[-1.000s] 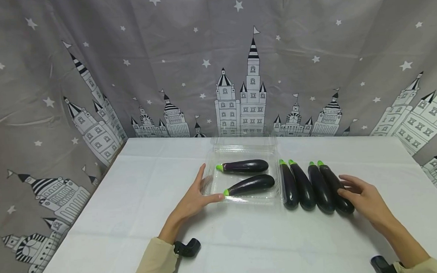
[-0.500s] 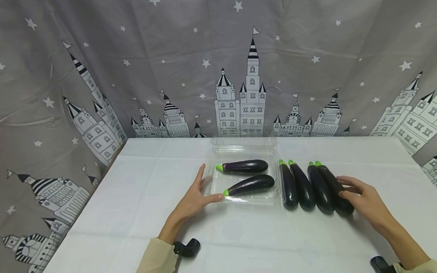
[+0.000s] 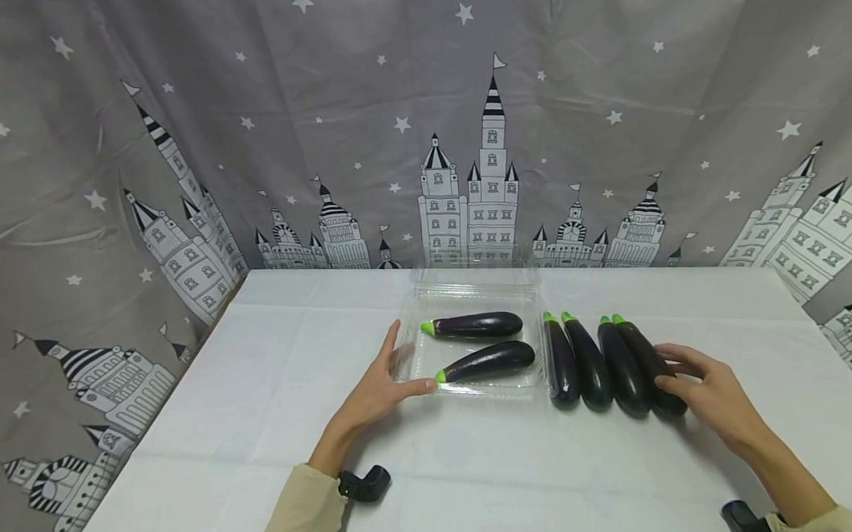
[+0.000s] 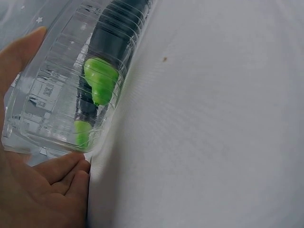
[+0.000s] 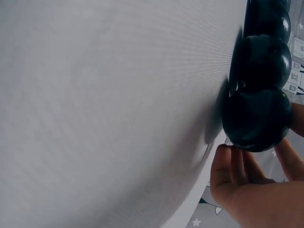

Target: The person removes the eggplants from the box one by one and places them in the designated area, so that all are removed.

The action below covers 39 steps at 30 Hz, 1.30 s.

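Note:
A clear plastic container point(image 3: 536, 292) stands open on the table. Two eggplants point(image 3: 490, 359) lie inside it, green stem ends to the left. My left hand point(image 3: 375, 393) rests on the container's near left corner, thumb along the front and fingers spread up the left side. Several more eggplants point(image 3: 622, 368) lie side by side to the right of the container, stems pointing away. My right hand point(image 3: 707, 388) holds the outermost eggplant point(image 5: 256, 118) near its thick end, thumb on top and fingers against its outer side. Green stem ends point(image 4: 100, 78) show through the container wall.
A white cloth covers the table point(image 3: 473, 480). Behind and to the left hangs a grey curtain point(image 3: 359, 85) printed with castles and stars. The container's raised lid point(image 3: 473, 275) stands toward the back edge. Black camera mounts point(image 3: 365, 484) sit at both wrists.
My right hand has shifted slightly left with the outermost eggplant, which lies closer to its neighbour. The row has nudged a little left. My left hand and the container have not moved.

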Each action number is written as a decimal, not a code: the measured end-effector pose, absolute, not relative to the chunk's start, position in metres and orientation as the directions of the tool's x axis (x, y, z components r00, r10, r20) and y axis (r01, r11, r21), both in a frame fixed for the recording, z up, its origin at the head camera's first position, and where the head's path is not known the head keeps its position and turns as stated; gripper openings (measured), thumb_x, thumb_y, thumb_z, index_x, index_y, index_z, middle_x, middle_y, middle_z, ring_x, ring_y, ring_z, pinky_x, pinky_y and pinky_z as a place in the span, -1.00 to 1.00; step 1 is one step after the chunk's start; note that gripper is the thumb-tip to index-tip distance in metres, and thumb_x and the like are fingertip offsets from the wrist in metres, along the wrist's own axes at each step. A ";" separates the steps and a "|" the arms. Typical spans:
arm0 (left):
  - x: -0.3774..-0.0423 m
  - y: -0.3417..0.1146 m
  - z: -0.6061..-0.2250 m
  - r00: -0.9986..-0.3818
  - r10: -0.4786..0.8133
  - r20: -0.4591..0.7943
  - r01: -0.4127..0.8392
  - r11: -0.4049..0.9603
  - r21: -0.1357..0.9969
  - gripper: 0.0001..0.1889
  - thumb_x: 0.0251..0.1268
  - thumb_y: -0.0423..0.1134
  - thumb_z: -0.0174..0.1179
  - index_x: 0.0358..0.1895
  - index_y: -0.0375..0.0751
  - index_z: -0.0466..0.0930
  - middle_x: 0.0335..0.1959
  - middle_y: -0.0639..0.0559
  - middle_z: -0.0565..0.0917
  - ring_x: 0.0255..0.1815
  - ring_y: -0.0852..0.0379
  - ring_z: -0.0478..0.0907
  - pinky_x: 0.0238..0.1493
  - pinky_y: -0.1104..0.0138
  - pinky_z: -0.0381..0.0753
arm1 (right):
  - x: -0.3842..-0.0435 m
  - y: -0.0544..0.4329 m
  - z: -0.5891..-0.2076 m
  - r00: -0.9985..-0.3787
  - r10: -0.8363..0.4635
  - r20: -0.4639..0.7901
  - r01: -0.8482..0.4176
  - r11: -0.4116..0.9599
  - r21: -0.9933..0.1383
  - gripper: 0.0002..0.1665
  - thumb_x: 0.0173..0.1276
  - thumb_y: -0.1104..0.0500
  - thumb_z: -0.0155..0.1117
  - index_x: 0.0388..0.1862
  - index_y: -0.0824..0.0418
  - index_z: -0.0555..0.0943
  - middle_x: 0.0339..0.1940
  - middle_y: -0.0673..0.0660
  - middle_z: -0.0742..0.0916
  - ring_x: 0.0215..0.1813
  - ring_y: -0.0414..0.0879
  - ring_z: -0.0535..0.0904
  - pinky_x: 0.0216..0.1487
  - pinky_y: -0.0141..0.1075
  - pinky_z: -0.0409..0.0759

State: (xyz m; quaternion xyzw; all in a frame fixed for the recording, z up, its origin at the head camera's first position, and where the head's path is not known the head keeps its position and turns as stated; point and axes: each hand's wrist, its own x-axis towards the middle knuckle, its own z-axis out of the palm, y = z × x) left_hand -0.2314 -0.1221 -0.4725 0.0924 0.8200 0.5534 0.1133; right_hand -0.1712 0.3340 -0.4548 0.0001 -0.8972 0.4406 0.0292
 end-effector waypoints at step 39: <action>-0.231 -0.121 -0.474 -0.959 0.268 -0.091 0.017 0.376 0.927 0.23 0.03 0.05 0.48 0.62 0.13 -0.31 0.56 -0.25 0.03 0.56 -0.22 -0.09 0.42 -0.22 -0.06 | -0.163 0.306 -0.435 -0.946 0.007 0.325 -0.259 0.591 -0.764 -0.51 0.34 0.31 0.34 0.22 0.41 0.52 0.18 0.24 0.58 0.08 -0.55 0.41 0.03 -0.66 0.42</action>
